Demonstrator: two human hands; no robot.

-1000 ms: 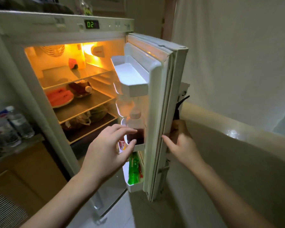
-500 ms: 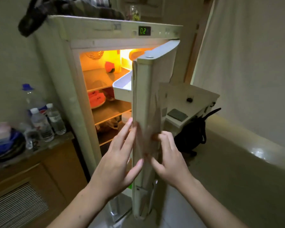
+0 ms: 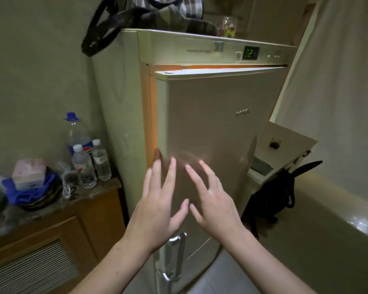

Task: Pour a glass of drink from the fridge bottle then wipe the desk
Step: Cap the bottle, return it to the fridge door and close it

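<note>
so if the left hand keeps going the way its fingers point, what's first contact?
Most likely the fridge door: the left hand is open, fingers spread toward its front panel near the glowing gap. Whether the fingertips already touch it is unclear.

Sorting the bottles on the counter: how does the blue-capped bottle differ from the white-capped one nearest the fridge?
The blue-capped bottle is much taller and wider; the white-capped bottle is small and slim. The former stands at the back by the wall, the latter in front, nearer the fridge. Both are clear plastic and upright.
</note>
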